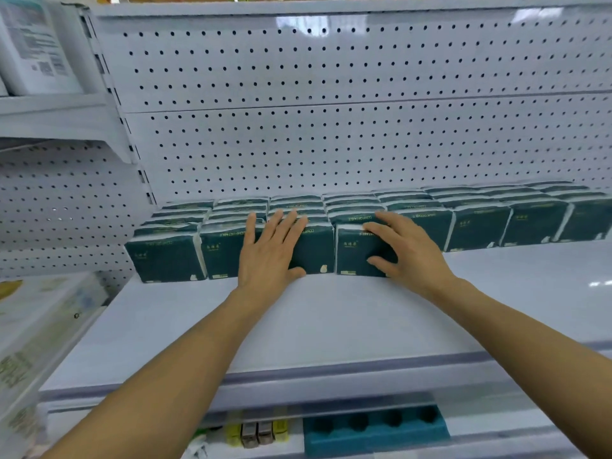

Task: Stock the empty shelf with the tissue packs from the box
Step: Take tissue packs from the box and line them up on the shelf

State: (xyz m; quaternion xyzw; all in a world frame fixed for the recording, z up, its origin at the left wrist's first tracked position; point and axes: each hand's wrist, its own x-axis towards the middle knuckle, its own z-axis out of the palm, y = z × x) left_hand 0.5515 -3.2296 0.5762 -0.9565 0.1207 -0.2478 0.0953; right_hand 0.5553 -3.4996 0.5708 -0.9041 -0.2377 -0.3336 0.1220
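Two hands on stock: my left hand (271,250) lies flat, fingers straight, squaring the tissue packs (477,230) rowed beyond it on the shelf (331,319), while my right hand (402,246) clasps the front pack (352,256) to seat it flush.

Dark green packs (477,231) with white side edges and small gold lettering, rowed along the plain white shelf (314,323). Behind the packs, white pegboard (331,127) dotted with even rows of black holes. Below the shelf, a teal tray (374,432) with dark round hollows, beside yellow and grey items (256,432). Left of the shelf, pale packages (36,48) printed with grey text.
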